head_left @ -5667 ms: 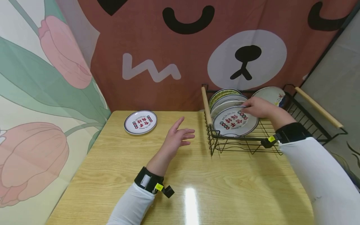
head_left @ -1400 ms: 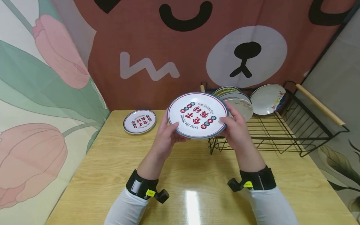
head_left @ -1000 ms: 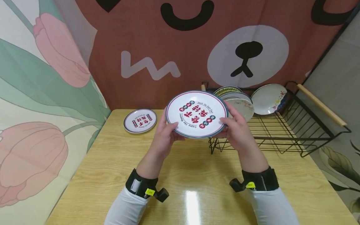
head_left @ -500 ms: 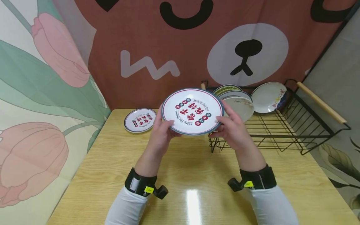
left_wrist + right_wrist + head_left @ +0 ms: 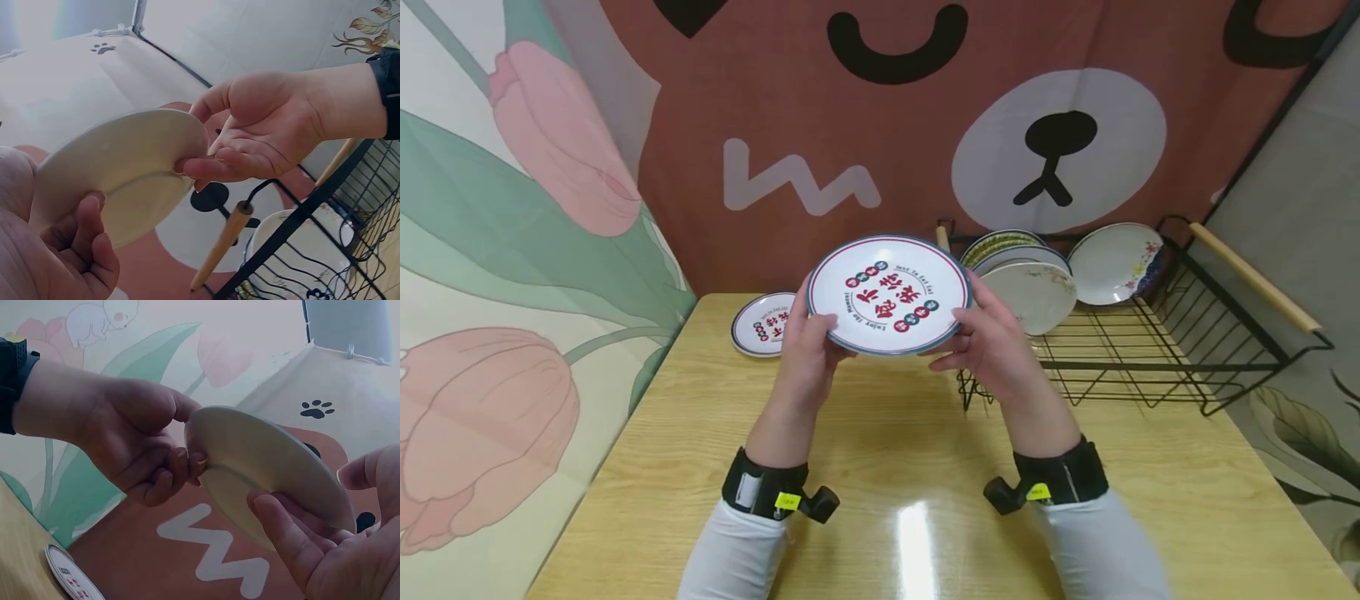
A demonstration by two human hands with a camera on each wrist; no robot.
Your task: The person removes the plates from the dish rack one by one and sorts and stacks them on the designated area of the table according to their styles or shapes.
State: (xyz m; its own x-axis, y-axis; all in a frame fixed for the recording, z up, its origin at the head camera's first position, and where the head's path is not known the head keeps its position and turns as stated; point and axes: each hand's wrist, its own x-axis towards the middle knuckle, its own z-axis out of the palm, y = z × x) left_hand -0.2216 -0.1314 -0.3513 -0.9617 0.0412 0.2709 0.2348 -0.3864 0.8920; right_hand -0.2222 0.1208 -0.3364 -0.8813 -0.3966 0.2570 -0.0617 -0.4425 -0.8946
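A white plate (image 5: 887, 292) with a blue-green edge, a thin red ring and red lettering is raised above the table, tilted toward the head camera. My left hand (image 5: 805, 350) grips its left side, thumb on the rim and fingers underneath. On the opposite side my right hand (image 5: 992, 346) pinches the rim the same way. Both wrist views show the plate's plain underside (image 5: 134, 162), with fingertips pressed against its foot ring. Behind my left hand, a smaller plate (image 5: 756, 327) with similar red lettering lies on the table, partly covered by the held plate.
At the back right stands a black wire dish rack (image 5: 1120, 367) with wooden handles (image 5: 1255, 275). Several plates lean in its left part, a cream one (image 5: 1030, 296) foremost. A floral plate (image 5: 1112, 262) leans at its back. The wooden table (image 5: 880, 467) runs up to a printed cloth backdrop.
Earlier my right hand grasped a lettered plate in the rack while my left was free. Now both hands hold a lettered plate up, and over the last second it has moved left.
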